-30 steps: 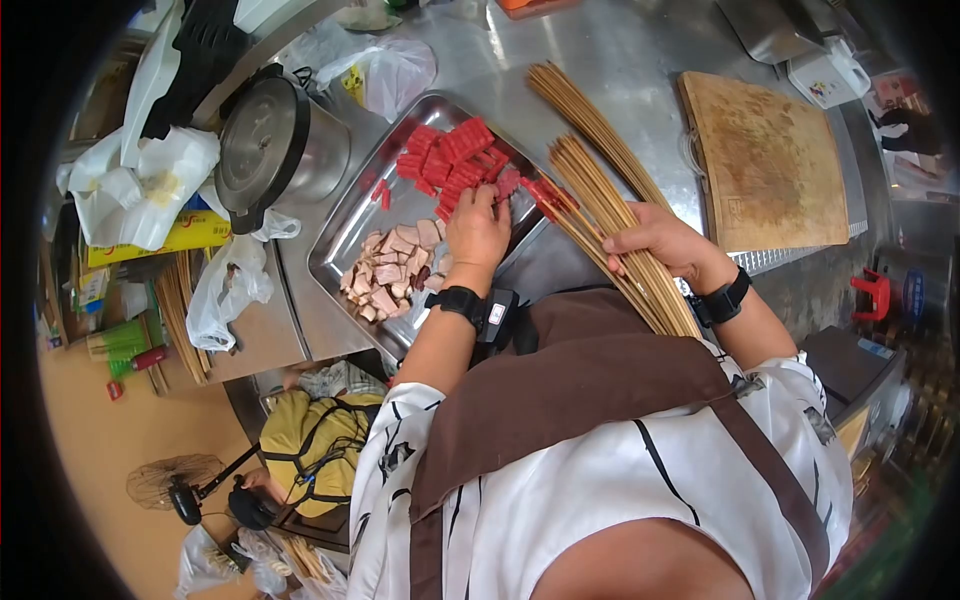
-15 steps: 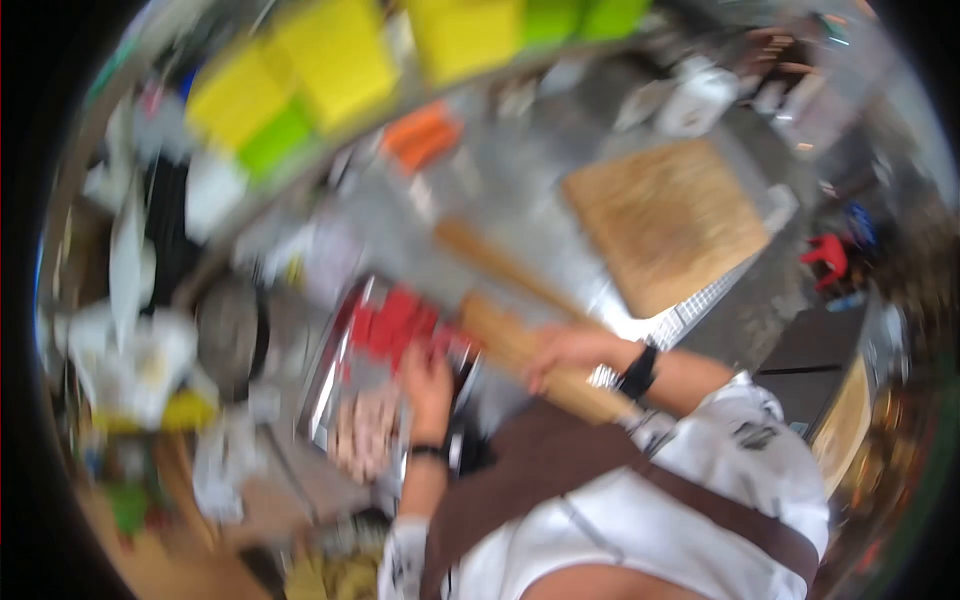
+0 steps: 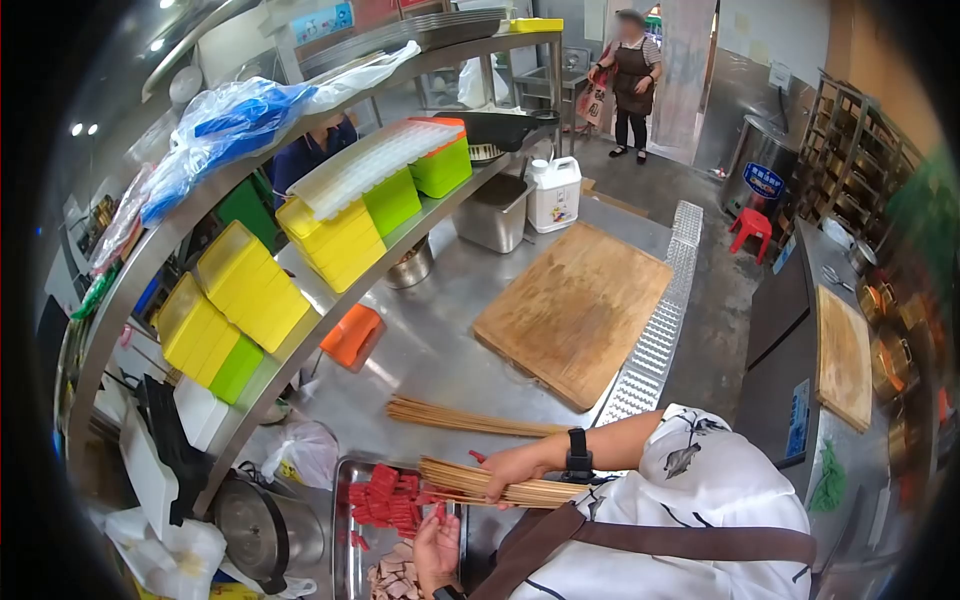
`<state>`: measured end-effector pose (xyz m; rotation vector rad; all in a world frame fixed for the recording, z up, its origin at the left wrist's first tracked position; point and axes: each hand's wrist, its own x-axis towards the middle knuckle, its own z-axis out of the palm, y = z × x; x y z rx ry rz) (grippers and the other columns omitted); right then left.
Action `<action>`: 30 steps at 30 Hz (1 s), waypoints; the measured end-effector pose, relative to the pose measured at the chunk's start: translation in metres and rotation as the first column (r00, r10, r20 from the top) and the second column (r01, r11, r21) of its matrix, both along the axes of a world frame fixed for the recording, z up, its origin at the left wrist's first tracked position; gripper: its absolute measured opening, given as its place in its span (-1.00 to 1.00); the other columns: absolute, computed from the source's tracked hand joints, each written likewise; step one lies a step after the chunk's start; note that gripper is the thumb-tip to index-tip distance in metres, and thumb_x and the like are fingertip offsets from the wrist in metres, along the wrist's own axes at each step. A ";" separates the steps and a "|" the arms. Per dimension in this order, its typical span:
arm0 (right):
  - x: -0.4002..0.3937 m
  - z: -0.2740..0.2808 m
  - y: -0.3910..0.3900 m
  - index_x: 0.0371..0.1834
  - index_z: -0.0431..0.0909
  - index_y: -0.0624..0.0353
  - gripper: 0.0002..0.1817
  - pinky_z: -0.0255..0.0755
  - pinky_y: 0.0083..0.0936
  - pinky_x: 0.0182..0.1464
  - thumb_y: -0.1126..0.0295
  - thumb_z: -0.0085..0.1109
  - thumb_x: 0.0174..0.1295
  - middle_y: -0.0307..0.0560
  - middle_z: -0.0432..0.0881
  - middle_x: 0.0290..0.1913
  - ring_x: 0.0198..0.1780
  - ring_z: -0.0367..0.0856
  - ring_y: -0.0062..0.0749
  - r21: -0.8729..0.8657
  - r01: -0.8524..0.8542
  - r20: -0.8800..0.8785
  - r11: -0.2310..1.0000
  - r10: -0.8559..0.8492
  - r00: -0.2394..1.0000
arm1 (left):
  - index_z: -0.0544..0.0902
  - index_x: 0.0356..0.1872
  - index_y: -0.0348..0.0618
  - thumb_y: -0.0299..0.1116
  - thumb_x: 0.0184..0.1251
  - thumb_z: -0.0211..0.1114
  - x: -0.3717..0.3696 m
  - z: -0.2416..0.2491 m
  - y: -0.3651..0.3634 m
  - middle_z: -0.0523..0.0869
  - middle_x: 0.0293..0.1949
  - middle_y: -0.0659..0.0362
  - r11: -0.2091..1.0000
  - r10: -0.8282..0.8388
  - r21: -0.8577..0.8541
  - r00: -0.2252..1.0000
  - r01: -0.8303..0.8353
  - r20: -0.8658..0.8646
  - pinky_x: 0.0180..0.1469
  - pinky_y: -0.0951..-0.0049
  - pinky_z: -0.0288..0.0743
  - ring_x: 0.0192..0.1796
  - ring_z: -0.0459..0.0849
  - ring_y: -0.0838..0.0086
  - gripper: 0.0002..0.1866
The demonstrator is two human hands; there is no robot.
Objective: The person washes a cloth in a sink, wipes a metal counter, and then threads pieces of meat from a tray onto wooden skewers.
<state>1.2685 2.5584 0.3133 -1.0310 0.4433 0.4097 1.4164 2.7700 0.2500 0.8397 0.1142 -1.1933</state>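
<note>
My right hand (image 3: 520,468) is wrapped around a bundle of thin wooden skewers (image 3: 455,478) above the steel counter. Next to it, my left hand (image 3: 437,543) has its fingers pinched on a small red piece (image 3: 440,512) at the skewer tips. Below and left of the hands, a metal tray (image 3: 341,540) holds a pile of red pieces (image 3: 385,497) and pale pinkish pieces (image 3: 397,574). A second bundle of skewers (image 3: 470,417) lies on the counter beyond the held one.
A wooden cutting board (image 3: 577,310) lies beyond the skewers. An orange container (image 3: 352,337), a white jug (image 3: 554,194) and a lidded pot (image 3: 250,530) stand around. Yellow boxes (image 3: 254,290) line the shelf. A person (image 3: 634,80) stands at the back; another is partly behind the shelf.
The view has turned and tilted up, so the far room and the other person show. My right hand still holds the skewers, and my left hand remains near the tray.
</note>
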 end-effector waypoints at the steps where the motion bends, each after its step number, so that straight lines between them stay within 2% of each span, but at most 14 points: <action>1: -0.001 0.006 0.001 -0.27 0.47 0.31 -0.81 0.48 -0.54 -0.48 0.56 0.20 0.04 -0.09 0.58 -0.48 -0.50 0.58 -0.45 0.001 0.011 -0.014 1.000 -0.011 1.000 | 0.54 -0.02 -0.23 -0.45 0.25 0.17 -0.002 -0.002 0.001 0.62 -0.21 0.15 0.998 -0.051 -0.051 0.998 0.049 -0.039 0.06 0.28 0.48 -0.12 0.58 0.33 -0.73; 4: -0.001 0.004 -0.001 -0.27 0.48 0.31 -0.81 0.48 -0.54 -0.46 0.56 0.21 0.03 -0.08 0.59 -0.47 -0.49 0.59 -0.44 -0.011 -0.020 -0.010 1.000 0.020 1.000 | 0.51 0.06 -0.20 -0.40 0.31 0.15 -0.009 0.000 0.004 0.58 -0.28 0.17 0.978 -0.164 -0.146 0.981 0.148 -0.107 -0.03 0.28 0.49 -0.15 0.55 0.36 -0.69; 7: 0.000 0.006 -0.002 -0.26 0.49 0.31 -0.80 0.49 -0.53 -0.45 0.56 0.21 0.02 -0.07 0.60 -0.46 -0.49 0.60 -0.43 -0.018 -0.014 -0.011 1.000 0.013 1.000 | 0.45 0.16 -0.15 -0.38 0.36 0.12 -0.016 0.011 0.007 0.57 -0.28 0.18 0.965 -0.179 -0.202 0.983 0.167 -0.043 -0.08 0.29 0.48 -0.17 0.53 0.37 -0.64; 11: -0.001 -0.002 0.000 -0.25 0.49 0.33 -0.79 0.49 -0.52 -0.44 0.55 0.23 0.02 -0.07 0.60 -0.47 -0.48 0.60 -0.44 0.012 0.004 -0.003 1.000 -0.004 1.000 | 0.34 0.27 -0.06 -0.42 0.37 0.12 -0.013 0.006 0.014 0.56 -0.15 0.18 0.958 -0.126 -0.257 0.992 0.128 0.024 -0.06 0.39 0.56 -0.17 0.56 0.47 -0.55; 14: 0.001 -0.005 0.000 -0.19 0.43 0.27 -0.74 0.51 -0.57 -0.48 0.53 0.23 0.05 -0.18 0.56 -0.40 -0.46 0.59 -0.54 -0.013 -0.029 -0.014 1.000 0.029 0.999 | 0.24 0.35 -0.14 -0.51 0.40 0.06 -0.017 0.025 0.016 0.53 0.00 0.22 0.966 -0.101 -0.231 0.992 0.115 0.071 -0.02 0.59 0.44 -0.10 0.51 0.58 -0.50; 17: 0.003 -0.014 -0.003 -0.21 0.47 0.27 -0.76 0.48 -0.58 -0.49 0.51 0.24 0.05 -0.19 0.57 -0.44 -0.45 0.60 -0.56 -0.041 -0.086 -0.006 0.995 0.086 0.996 | 0.29 0.32 -0.02 -0.52 0.35 0.10 -0.008 0.027 0.010 0.57 -0.10 0.16 0.975 -0.059 -0.211 0.996 0.072 0.067 -0.06 0.45 0.58 -0.15 0.58 0.51 -0.49; 18: 0.001 -0.010 -0.002 -0.22 0.49 0.27 -0.76 0.48 -0.58 -0.47 0.49 0.25 0.04 -0.20 0.58 -0.45 -0.46 0.60 -0.56 -0.093 -0.088 0.006 0.992 0.089 0.996 | 0.37 0.25 -0.15 -0.44 0.34 0.15 -0.013 0.037 0.007 0.60 -0.22 0.18 0.987 -0.002 -0.160 0.991 0.023 0.131 -0.06 0.40 0.50 -0.16 0.58 0.44 -0.55; 20: 0.000 0.001 -0.004 -0.24 0.52 0.27 -0.76 0.48 -0.59 -0.45 0.46 0.28 0.03 -0.21 0.59 -0.47 -0.46 0.60 -0.56 -0.162 -0.136 0.020 0.977 0.141 0.990 | 0.37 0.25 -0.16 -0.43 0.35 0.16 -0.008 0.023 0.005 0.63 -0.17 0.16 0.965 0.065 -0.259 0.992 -0.033 0.113 0.03 0.43 0.51 -0.12 0.61 0.46 -0.56; 22: -0.005 0.004 -0.007 -0.27 0.55 0.29 -0.77 0.49 -0.60 -0.37 0.43 0.32 0.03 -0.19 0.63 -0.43 -0.43 0.63 -0.54 -0.253 -0.151 0.027 0.956 0.163 0.986 | 0.39 0.21 -0.20 -0.40 0.39 0.14 -0.014 0.032 -0.005 0.56 0.02 0.10 0.983 0.174 -0.083 0.968 -0.162 0.179 0.15 0.37 0.44 0.07 0.54 0.40 -0.61; 24: -0.010 0.004 -0.009 -0.28 0.56 0.29 -0.80 0.52 -0.59 -0.31 0.41 0.31 0.10 -0.14 0.67 -0.38 -0.37 0.68 -0.49 -0.275 -0.157 0.062 0.949 0.181 0.982 | 0.37 0.20 -0.28 -0.42 0.41 0.09 -0.009 0.024 -0.009 0.52 0.08 0.05 0.976 0.189 -0.144 0.963 -0.164 0.190 0.30 0.28 0.34 0.18 0.47 0.30 -0.62; 25: -0.009 0.013 -0.006 -0.23 0.55 0.29 -0.79 0.53 -0.60 -0.31 0.43 0.30 0.10 -0.13 0.66 -0.37 -0.37 0.68 -0.49 -0.098 -0.116 0.024 0.988 0.119 0.993 | 0.36 0.21 -0.29 -0.43 0.40 0.09 -0.011 0.043 -0.012 0.53 0.06 0.03 0.971 0.226 -0.115 0.960 -0.209 0.166 0.29 0.27 0.35 0.15 0.50 0.27 -0.61; 26: -0.007 0.017 -0.005 -0.17 0.52 0.29 -0.75 0.54 -0.60 -0.33 0.46 0.29 0.10 -0.15 0.64 -0.34 -0.38 0.67 -0.50 -0.057 -0.095 -0.043 0.994 0.092 0.995 | 0.37 0.21 -0.26 -0.43 0.39 0.10 -0.006 0.035 -0.012 0.56 0.01 0.02 0.969 0.243 -0.073 0.957 -0.234 0.158 0.25 0.25 0.40 0.09 0.56 0.24 -0.61; 27: -0.003 0.028 -0.002 -0.16 0.47 0.30 -0.73 0.54 -0.61 -0.34 0.48 0.27 0.10 -0.16 0.59 -0.35 -0.42 0.65 -0.50 -0.068 -0.069 -0.081 0.995 0.063 0.995 | 0.38 0.24 -0.16 -0.39 0.39 0.11 0.003 0.013 -0.009 0.56 0.03 0.03 0.975 0.221 -0.068 0.959 -0.213 0.178 0.23 0.29 0.39 0.14 0.53 0.30 -0.59; 30: 0.010 0.027 0.000 -0.14 0.41 0.29 -0.70 0.53 -0.63 -0.37 0.50 0.25 0.08 -0.14 0.54 -0.38 -0.47 0.62 -0.50 -0.027 -0.112 -0.042 0.993 0.111 0.993 | 0.45 0.10 -0.17 -0.48 0.35 0.12 0.009 0.013 -0.017 0.64 -0.10 0.06 0.953 0.301 -0.068 0.946 -0.294 0.124 0.02 0.35 0.54 -0.07 0.65 0.32 -0.69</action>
